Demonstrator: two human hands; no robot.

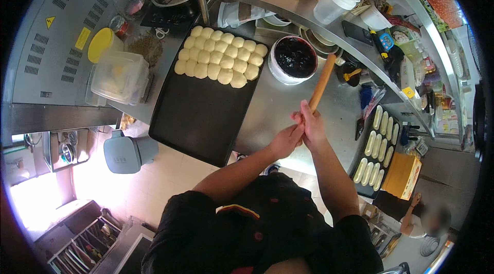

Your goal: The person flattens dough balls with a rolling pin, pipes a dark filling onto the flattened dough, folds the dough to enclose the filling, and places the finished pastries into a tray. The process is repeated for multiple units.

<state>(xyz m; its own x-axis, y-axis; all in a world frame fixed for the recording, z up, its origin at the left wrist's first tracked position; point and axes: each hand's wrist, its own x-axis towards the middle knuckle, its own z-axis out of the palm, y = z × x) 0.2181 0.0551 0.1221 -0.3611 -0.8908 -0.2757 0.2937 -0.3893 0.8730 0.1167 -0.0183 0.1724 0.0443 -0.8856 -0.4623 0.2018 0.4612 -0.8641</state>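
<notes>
My right hand point(314, 130) grips the lower end of a wooden rolling pin point(322, 82), its thumb along the wood. My left hand point(286, 142) presses against the right one from the side, its fingers closed about the same end. The pin's lower tip is hidden between both palms. The free end slants up and right, beside a white tub point(286, 76) of dark, glossy jam-like filling point(295, 57). To the left lies a black baking tray point(197, 115); rows of pale round dough balls point(216, 55) fill its far part, touching one another.
A steel shelf point(297, 7) with plastic containers overhangs the worktop point(270, 110). Another tray point(362, 188) with long dough pieces point(370, 142) stands right, beside a cardboard box point(399, 175). Clear plastic boxes point(119, 77) sit left; a grey bin point(121, 154) is below. A person point(417, 220) is at lower right.
</notes>
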